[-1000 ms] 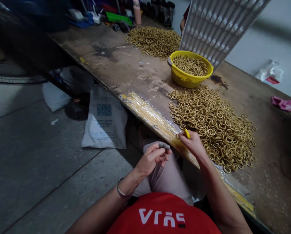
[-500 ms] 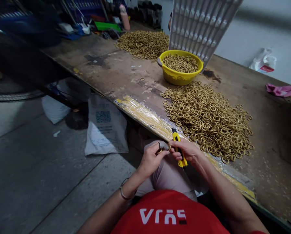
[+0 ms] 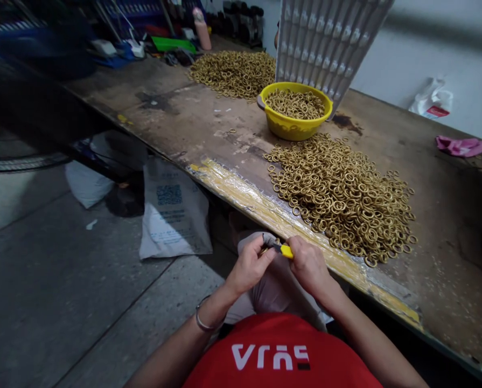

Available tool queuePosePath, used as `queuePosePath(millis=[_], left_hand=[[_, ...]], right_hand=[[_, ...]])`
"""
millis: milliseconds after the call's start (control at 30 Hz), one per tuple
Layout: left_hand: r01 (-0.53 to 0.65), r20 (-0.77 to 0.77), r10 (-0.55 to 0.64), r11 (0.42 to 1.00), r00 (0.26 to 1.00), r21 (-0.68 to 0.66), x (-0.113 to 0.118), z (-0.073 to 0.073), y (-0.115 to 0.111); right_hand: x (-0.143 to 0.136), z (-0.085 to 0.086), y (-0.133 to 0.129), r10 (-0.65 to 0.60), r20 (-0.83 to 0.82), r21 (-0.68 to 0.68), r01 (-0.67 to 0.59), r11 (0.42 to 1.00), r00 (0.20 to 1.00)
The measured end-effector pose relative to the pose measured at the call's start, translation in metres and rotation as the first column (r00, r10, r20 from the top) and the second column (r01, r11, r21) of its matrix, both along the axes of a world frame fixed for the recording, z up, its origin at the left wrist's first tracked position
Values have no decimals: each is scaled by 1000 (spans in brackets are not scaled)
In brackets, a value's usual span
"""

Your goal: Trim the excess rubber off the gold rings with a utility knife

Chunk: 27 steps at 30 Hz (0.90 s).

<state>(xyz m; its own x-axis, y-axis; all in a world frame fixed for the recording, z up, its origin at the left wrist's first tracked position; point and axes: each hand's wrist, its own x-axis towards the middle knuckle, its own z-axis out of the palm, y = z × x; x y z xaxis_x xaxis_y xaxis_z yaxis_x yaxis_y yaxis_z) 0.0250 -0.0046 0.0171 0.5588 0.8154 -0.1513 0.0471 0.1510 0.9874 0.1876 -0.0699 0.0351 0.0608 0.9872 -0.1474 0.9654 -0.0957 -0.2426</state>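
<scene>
My left hand [image 3: 245, 268] is closed over my lap, finger and thumb pinching a small brass-coloured ring [image 3: 264, 251] that is mostly hidden. My right hand [image 3: 309, 263] grips a yellow utility knife [image 3: 286, 251], its dark blade end pointing left to the ring. Knife and ring meet or nearly meet; contact is too small to make out. Just beyond my hands, a large pile of brass-coloured rings [image 3: 341, 199] lies on the worktable [image 3: 176, 126].
A yellow basin [image 3: 295, 128] full of rings stands behind the near pile, against an upright grey ribbed panel [image 3: 325, 48]. Farther back lies another ring pile [image 3: 232, 73]. Tape [image 3: 241, 191] covers the table's front edge. A white sack [image 3: 174, 215] stands on the floor, and a pink cloth [image 3: 461, 145] lies right.
My right hand has turned the utility knife from upright to pointing left and brought its blade end against or close to the ring. My left hand stays nearly in place.
</scene>
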Motion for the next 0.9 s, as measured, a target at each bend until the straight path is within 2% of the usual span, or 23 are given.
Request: queuePosePath(millis=[67, 133, 200, 300, 367, 433, 500, 633, 700, 733, 767, 833, 900], left_hand=[[-11, -54, 18, 993, 998, 116, -3, 4, 3], [-1, -53, 9, 988, 999, 157, -8, 8, 4], [77, -5, -77, 992, 997, 104, -13, 11, -1], [239, 160, -220, 964, 962, -113, -16, 12, -10], [253, 296, -164, 921, 941, -296, -14, 9, -12], [215, 372, -46, 879, 927, -426, -11, 4, -9], [164, 391, 42, 862, 919, -479, -9, 0, -3], [105, 384, 128, 842, 914, -530, -11, -4, 9], [88, 377, 155, 828, 913, -554, -14, -7, 14], [69, 370, 174, 827, 913, -558, -15, -9, 16], [46, 360, 191, 829, 913, -557, -15, -11, 19], [20, 342, 201, 838, 918, -546, -15, -14, 21], [46, 336, 164, 841, 927, -539, -14, -16, 22]], right_hand=[[-1, 0, 7, 22, 33, -29, -21, 999, 999], [2, 0, 17, 3, 72, -65, 2, 998, 997], [10, -1, 30, -80, 140, -98, 94, 991, 987], [25, 1, 48, -184, 214, -76, 204, 976, 959], [32, 3, 59, -197, 239, -25, 209, 978, 951], [34, 2, 70, -188, 257, 0, 194, 981, 948], [35, -1, 78, -165, 262, -9, 173, 985, 951], [38, -4, 82, -104, 238, -17, 112, 994, 966], [38, -1, 76, -58, 86, 20, 56, 998, 995], [38, 2, 71, -20, -69, 43, 23, 999, 997], [37, 5, 66, 23, -262, 65, -6, 998, 965], [35, 10, 57, 89, -621, 86, -45, 995, 778], [31, 13, 49, 105, -787, 78, -71, 994, 609]])
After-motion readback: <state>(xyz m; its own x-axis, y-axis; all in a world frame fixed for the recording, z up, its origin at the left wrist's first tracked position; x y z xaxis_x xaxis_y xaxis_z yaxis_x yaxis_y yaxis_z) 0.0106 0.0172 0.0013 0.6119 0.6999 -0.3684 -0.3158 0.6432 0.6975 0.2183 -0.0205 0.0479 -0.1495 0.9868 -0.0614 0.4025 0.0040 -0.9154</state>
